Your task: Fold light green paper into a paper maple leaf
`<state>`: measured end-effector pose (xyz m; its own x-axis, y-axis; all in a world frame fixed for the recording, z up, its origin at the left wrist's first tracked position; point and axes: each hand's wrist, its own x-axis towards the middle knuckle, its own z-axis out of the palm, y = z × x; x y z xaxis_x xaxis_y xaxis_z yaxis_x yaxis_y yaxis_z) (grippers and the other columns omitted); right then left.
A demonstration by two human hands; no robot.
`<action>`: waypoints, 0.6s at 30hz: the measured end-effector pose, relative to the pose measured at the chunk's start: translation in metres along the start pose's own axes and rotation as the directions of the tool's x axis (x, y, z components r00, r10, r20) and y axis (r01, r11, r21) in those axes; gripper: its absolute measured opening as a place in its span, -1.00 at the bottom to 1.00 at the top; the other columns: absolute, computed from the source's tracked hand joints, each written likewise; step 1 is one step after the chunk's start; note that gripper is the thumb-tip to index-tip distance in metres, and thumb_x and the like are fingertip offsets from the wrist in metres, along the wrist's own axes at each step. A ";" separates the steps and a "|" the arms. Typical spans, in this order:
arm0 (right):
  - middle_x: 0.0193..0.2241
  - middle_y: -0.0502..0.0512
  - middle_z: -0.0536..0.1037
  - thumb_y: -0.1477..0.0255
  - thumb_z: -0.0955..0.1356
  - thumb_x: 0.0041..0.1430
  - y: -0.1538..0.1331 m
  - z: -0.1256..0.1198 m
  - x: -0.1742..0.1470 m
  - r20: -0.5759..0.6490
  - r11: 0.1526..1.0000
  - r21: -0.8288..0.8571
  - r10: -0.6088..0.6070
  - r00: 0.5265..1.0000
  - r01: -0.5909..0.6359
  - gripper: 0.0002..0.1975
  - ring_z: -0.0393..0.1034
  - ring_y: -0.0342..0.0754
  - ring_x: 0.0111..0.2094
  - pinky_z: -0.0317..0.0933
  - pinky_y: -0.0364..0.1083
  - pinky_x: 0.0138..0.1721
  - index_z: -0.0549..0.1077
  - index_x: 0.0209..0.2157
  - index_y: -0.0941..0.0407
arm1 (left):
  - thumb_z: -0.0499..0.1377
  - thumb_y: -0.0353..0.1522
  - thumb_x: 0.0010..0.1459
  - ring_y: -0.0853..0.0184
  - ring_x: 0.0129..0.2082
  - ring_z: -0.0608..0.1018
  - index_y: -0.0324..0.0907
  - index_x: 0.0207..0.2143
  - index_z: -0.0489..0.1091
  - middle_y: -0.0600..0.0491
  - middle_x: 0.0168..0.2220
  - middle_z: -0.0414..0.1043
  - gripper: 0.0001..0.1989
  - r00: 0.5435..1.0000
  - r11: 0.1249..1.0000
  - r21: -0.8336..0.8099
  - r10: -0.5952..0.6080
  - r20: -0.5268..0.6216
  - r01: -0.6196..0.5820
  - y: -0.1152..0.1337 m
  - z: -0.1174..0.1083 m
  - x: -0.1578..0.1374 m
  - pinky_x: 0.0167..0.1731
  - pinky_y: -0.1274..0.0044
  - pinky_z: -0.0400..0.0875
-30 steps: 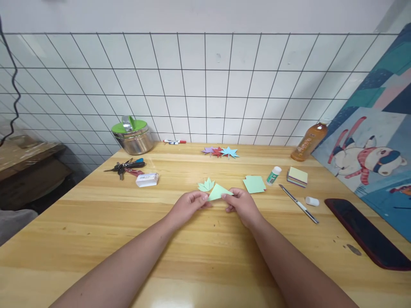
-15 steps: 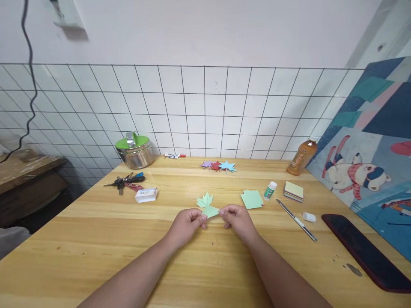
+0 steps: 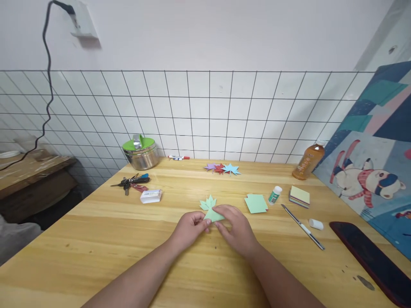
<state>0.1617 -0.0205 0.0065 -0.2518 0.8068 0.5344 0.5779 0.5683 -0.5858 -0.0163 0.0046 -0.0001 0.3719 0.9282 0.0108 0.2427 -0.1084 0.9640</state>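
Observation:
Near the middle of the table, a folded piece of green paper [image 3: 212, 216] with a pointed top is between my hands. My left hand [image 3: 190, 229] pinches its left corner between thumb and fingers. Around its right side curves my right hand [image 3: 238, 230], fingers over the upper edge and thumb near the lower one; its right corner is partly hidden. Just behind lies a pleated green paper leaf piece [image 3: 208, 202], partly covered by the held paper. To the right of my hands is a stack of green square paper [image 3: 256, 204].
At the back lie purple, red and blue paper leaves [image 3: 231, 169]. On the right are a glue stick [image 3: 275, 195], its cap [image 3: 316, 224], a utility knife [image 3: 302, 226], paper pads [image 3: 299, 196], a bottle [image 3: 308, 161] and a phone [image 3: 369, 259]. Keys [image 3: 131, 181], a small box [image 3: 151, 196] and a pot [image 3: 141, 156] stand left.
My right hand has shifted from pinching the paper's right corner to reaching over its upper edge. My left hand keeps its pinch. The whole view has moved slightly.

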 end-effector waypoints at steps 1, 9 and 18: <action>-0.11 0.11 0.45 0.46 0.28 0.07 0.000 0.001 0.000 0.012 1.000 -0.016 -0.006 1.000 0.006 -0.63 0.29 0.02 -0.07 0.18 0.04 -0.03 0.35 -0.04 0.00 | 0.14 -0.19 0.00 0.39 -0.57 0.41 -0.23 -0.55 0.39 0.10 -0.61 0.42 -0.72 1.000 1.000 -0.022 -0.002 0.003 0.002 0.000 0.001 0.001 -0.50 0.60 0.23; -0.18 0.07 0.47 0.55 0.23 0.10 0.007 0.001 -0.002 -0.029 0.999 0.019 -0.050 0.998 0.050 -0.71 0.32 -0.07 -0.13 0.22 -0.06 -0.11 0.43 -0.17 0.01 | 0.14 -0.20 0.01 0.38 -0.55 0.41 -0.24 -0.51 0.38 0.08 -0.59 0.42 -0.74 1.000 1.000 -0.019 -0.012 0.017 0.013 -0.004 0.001 0.005 -0.48 0.60 0.24; -0.50 0.02 0.45 0.45 0.33 0.05 -0.001 0.000 0.000 -0.035 0.986 0.035 0.165 0.986 -0.164 -0.95 0.34 -0.10 -0.42 0.20 -0.14 -0.37 0.40 -0.47 0.10 | 0.13 -0.18 0.02 0.39 -0.56 0.41 -0.24 -0.51 0.40 0.07 -0.57 0.44 -0.72 0.999 0.999 0.051 0.010 0.051 -0.012 -0.002 0.002 0.000 -0.51 0.61 0.22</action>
<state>0.1614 -0.0210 0.0067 -0.1254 0.8833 0.4517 0.5834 0.4339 -0.6866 -0.0154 0.0041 -0.0028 0.4197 0.9076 0.0066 0.2838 -0.1381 0.9489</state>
